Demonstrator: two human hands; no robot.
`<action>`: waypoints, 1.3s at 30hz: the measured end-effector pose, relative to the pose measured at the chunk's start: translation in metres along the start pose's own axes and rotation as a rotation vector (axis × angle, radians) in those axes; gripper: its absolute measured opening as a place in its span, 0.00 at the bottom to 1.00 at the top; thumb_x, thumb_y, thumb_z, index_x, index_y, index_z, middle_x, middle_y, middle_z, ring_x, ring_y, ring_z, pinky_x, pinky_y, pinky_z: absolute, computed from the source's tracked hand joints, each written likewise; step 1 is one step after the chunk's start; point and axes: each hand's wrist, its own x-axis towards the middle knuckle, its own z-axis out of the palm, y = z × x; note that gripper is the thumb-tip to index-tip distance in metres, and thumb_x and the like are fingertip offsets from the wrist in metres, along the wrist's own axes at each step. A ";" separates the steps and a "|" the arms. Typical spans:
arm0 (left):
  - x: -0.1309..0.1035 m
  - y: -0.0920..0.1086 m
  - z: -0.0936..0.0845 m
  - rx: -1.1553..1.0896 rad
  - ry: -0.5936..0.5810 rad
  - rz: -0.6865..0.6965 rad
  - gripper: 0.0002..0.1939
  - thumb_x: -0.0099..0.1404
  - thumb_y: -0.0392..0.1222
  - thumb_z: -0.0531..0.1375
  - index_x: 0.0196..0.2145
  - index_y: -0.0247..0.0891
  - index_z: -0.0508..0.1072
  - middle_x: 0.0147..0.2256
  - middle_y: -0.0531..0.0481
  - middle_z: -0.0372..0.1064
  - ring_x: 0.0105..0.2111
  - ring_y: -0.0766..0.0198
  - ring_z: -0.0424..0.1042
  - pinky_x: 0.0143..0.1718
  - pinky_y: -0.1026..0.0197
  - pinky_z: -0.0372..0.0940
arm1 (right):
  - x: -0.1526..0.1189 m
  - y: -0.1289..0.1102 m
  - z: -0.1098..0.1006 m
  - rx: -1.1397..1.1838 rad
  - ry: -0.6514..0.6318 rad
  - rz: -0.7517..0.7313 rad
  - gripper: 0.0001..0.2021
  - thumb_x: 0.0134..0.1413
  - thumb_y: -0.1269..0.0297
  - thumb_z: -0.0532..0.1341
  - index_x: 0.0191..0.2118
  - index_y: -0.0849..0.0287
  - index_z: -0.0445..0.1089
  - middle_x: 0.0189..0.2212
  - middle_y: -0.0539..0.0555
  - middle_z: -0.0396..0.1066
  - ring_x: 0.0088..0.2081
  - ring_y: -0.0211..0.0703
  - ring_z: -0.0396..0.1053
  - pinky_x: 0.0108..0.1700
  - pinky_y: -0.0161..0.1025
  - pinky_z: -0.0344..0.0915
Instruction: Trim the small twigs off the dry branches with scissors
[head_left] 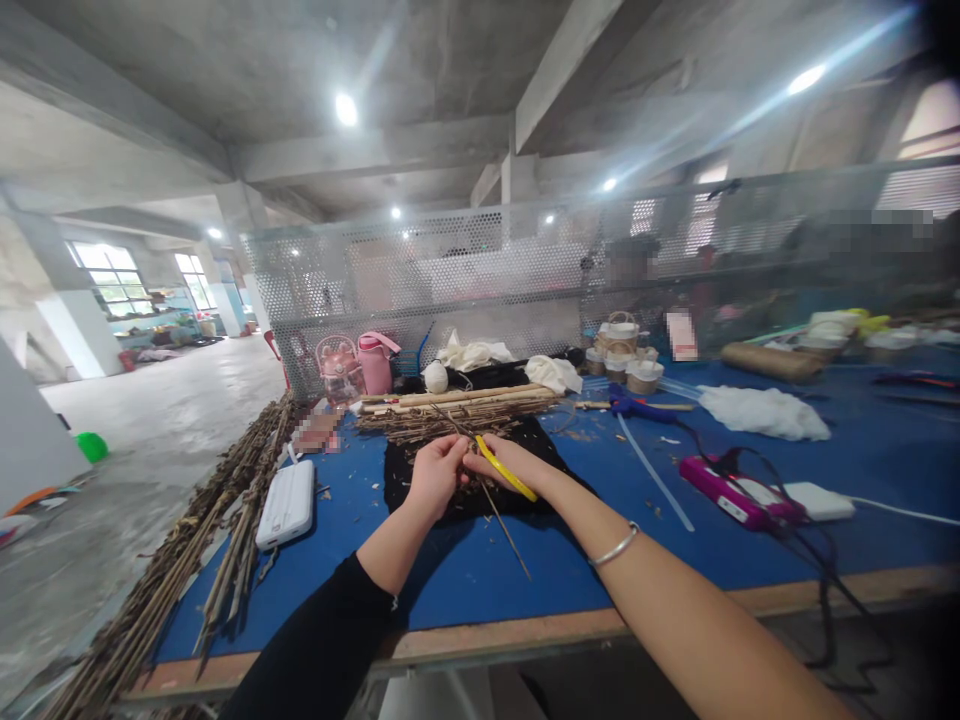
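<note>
My left hand (437, 474) and my right hand (504, 462) meet over a black cloth (559, 472) on the blue table. Both are closed around a thin brown stick (507, 533), whose lower end points toward the table's front edge. A yellow-handled tool (501, 468) lies along my right hand, its handle against the palm side; its tip is hidden by the fingers. Just beyond my hands lies a pile of thin twigs (390, 424). Small brown scraps are scattered over the cloth.
Bundled dry stalks (232, 480) line the left edge, beside a white power bank (286, 503). A pink bottle (376, 362) stands at the back. On the right are a purple device (739, 492) with cables, white fluff (765, 412) and a brown roll (771, 362).
</note>
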 end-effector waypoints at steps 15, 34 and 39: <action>-0.002 0.003 0.002 0.027 0.075 -0.268 0.12 0.55 0.46 0.58 0.32 0.34 0.71 0.22 0.51 0.67 0.19 0.71 0.65 0.16 0.71 0.58 | -0.001 -0.011 0.002 -0.253 0.061 0.183 0.29 0.40 0.35 0.55 0.35 0.59 0.67 0.32 0.58 0.71 0.33 0.47 0.69 0.28 0.34 0.55; 0.002 -0.005 -0.002 0.034 0.002 -0.245 0.12 0.53 0.44 0.61 0.32 0.33 0.74 0.23 0.49 0.69 0.19 0.72 0.65 0.15 0.73 0.56 | 0.002 -0.005 0.006 -0.236 0.043 0.173 0.30 0.39 0.34 0.53 0.35 0.57 0.68 0.33 0.58 0.72 0.34 0.49 0.69 0.28 0.35 0.57; 0.002 -0.007 -0.002 0.031 0.012 -0.258 0.11 0.53 0.43 0.61 0.32 0.33 0.74 0.22 0.49 0.69 0.18 0.72 0.65 0.15 0.73 0.56 | 0.001 -0.004 0.003 -0.236 0.033 0.183 0.30 0.37 0.33 0.54 0.35 0.56 0.70 0.32 0.57 0.72 0.33 0.50 0.70 0.27 0.34 0.56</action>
